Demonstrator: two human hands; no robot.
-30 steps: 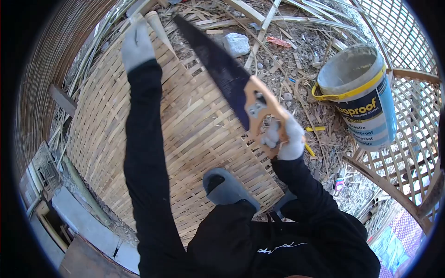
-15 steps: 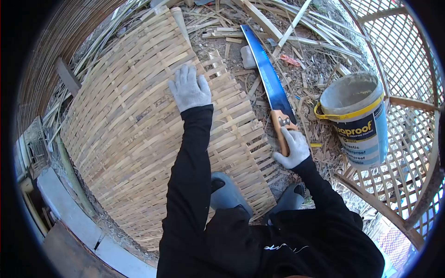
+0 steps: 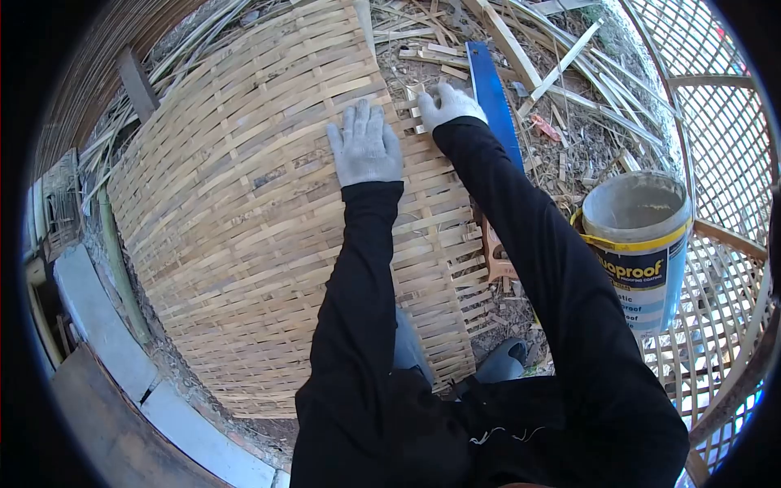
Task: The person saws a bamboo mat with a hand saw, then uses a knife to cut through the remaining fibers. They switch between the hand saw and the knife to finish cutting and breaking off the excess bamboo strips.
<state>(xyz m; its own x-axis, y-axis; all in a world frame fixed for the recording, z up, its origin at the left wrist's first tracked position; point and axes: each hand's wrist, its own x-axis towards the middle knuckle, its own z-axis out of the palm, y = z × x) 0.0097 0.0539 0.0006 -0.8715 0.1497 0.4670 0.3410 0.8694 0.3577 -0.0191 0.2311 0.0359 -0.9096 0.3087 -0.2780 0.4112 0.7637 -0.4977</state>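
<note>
My left hand (image 3: 366, 150), in a grey glove, lies flat with fingers stretched on a large woven bamboo mat (image 3: 268, 211). Beside the mat's right edge is my gloved right hand (image 3: 451, 107), its bent fingers and thumb apart and nothing visible in them. Short bamboo slat ends (image 3: 416, 122) stick out of the weave close to those fingers. A handsaw (image 3: 495, 102) with a blue blade lies on the ground under my right arm. Its wooden handle (image 3: 497, 259) shows left of my forearm, while the middle is hidden.
To the right stands a bucket (image 3: 639, 207) with a yellow rim, in front of a lattice panel (image 3: 720, 138). Bamboo strips (image 3: 561, 73) and shavings litter the ground at the top. Pale blocks (image 3: 106, 317) border the lower left. My boots (image 3: 502, 363) are by the mat's near edge.
My right hand has let go of the saw handle and moved up and left to the mat's edge. The left hand stays flat on the mat. The view has shifted slightly.
</note>
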